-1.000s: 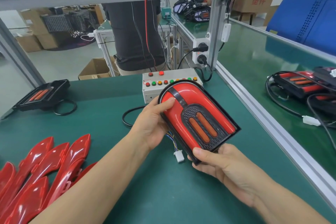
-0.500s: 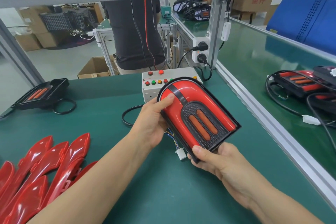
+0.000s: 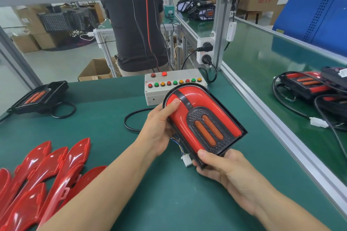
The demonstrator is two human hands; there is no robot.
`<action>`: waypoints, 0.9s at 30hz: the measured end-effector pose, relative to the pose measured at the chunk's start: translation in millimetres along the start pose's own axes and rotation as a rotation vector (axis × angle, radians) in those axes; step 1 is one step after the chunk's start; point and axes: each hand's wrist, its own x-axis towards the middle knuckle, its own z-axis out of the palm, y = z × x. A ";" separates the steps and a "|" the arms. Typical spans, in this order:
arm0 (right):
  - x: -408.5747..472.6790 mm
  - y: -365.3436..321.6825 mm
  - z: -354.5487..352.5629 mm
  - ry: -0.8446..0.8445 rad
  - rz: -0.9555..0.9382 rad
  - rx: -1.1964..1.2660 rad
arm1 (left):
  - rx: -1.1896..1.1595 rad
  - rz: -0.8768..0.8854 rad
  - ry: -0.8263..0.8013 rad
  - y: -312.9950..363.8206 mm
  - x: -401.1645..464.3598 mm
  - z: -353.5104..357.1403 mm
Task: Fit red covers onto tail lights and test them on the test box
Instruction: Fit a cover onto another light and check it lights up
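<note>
Both hands grip tail light (image 3: 202, 120) | left hand (image 3: 159, 129) thumb on top | right hand (image 3: 227, 172) underneath

Left hand (image 3: 157, 129) and right hand (image 3: 223, 167) grip tail light (image 3: 202, 118) above green table (image 3: 169, 202).

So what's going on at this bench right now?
A person holds a tail light over the green bench, its red cover already seated on it. The left hand grips the rounded end with the thumb pressing on the cover; the right hand grips the square end. Its white connector hangs loose underneath, not plugged in. The test box sits just behind. Spare red covers lie at the left, and another tail light without a red cover rests at the far left.
</note>
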 end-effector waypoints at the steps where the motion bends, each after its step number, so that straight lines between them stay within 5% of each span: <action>1: 0.9 -2.7 -2.1 -0.020 0.005 0.010 | -0.039 -0.017 -0.028 2.0 0.4 0.7; 9: 0.5 -0.4 -1.0 -0.067 0.005 0.051 | 0.022 0.016 0.136 4.8 0.6 9.7; 18: -2.2 -8.3 1.9 -0.065 -0.079 0.000 | 0.049 0.079 -0.038 14.4 -9.2 3.1; 27: 0.2 -9.4 4.5 0.017 -0.183 -0.106 | 0.006 0.068 -0.033 15.3 -14.2 3.7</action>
